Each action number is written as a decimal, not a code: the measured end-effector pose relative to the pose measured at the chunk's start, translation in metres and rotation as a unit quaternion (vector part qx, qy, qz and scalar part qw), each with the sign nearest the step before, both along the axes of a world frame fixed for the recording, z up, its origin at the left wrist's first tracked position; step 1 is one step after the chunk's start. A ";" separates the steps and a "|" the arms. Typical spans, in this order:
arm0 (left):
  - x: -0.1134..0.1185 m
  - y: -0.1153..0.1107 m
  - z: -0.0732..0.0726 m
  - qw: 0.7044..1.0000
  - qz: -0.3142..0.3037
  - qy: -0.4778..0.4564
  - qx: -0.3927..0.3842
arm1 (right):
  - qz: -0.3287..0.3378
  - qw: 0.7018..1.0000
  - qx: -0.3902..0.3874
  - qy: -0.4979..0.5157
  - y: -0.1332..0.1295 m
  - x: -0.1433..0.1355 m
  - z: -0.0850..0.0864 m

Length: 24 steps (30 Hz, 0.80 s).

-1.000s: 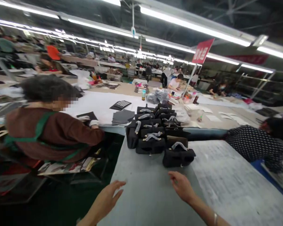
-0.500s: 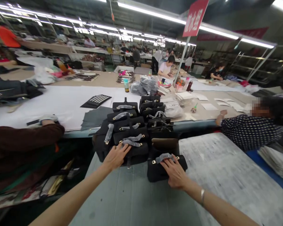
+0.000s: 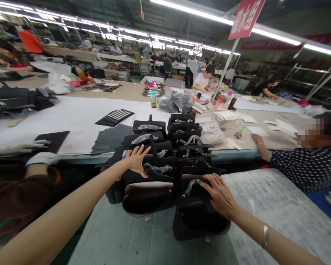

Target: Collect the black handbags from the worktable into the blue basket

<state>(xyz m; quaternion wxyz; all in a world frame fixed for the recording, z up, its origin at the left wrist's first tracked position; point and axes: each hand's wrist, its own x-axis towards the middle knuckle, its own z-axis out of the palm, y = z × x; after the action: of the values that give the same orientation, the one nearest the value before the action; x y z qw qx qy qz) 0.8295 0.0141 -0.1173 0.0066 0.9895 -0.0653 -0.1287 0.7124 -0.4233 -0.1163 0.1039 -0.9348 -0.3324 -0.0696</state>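
Note:
Black handbags with plastic-wrapped handles stand in two rows in front of me. My left hand (image 3: 136, 161) is open, fingers spread, over the left row beside a wrapped handle (image 3: 158, 168). Just below it, a black handbag (image 3: 149, 195) gapes toward me, showing a brown inside and a pale inner edge. My right hand (image 3: 220, 195) has its fingers curled over the upper edge of another open handbag (image 3: 190, 221), by the right end of its wrapped handle (image 3: 192, 186). The right thumb is hidden. Small metal clasps show at the lower front of both open bags.
To my left, a co-worker's gloved hands (image 3: 42, 159) are at a black sheet (image 3: 56, 141). A person in a dotted shirt (image 3: 300, 165) sits on the right. Grey sheets (image 3: 110, 140), a bottle (image 3: 153, 99) and a plastic bag (image 3: 209, 129) lie beyond the bags.
The two nearest handbags now gape open toward me. My left hand has lifted from its handle and spread. My right hand has shifted right to the bag's edge.

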 end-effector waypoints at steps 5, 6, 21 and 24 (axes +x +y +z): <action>0.035 0.004 -0.011 0.998 -0.008 0.059 0.012 | -0.029 0.999 -0.017 0.002 0.013 0.051 0.006; 0.038 0.006 -0.013 0.998 -0.009 0.062 0.014 | -0.027 0.999 -0.028 -0.002 0.016 0.058 0.006; 0.003 0.008 0.000 0.996 -0.074 -0.057 -0.008 | 0.022 0.991 -0.134 0.003 0.035 0.098 -0.004; -0.020 -0.006 -0.004 0.991 -0.110 -0.079 -0.013 | 0.010 0.991 -0.134 -0.011 0.032 0.094 -0.008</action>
<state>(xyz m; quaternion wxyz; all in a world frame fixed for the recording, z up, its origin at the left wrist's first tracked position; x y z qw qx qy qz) 0.8097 0.0081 -0.1215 -0.0002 0.9833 -0.1756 -0.0488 0.8059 -0.3913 -0.1245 -0.0256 -0.9362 -0.3489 -0.0336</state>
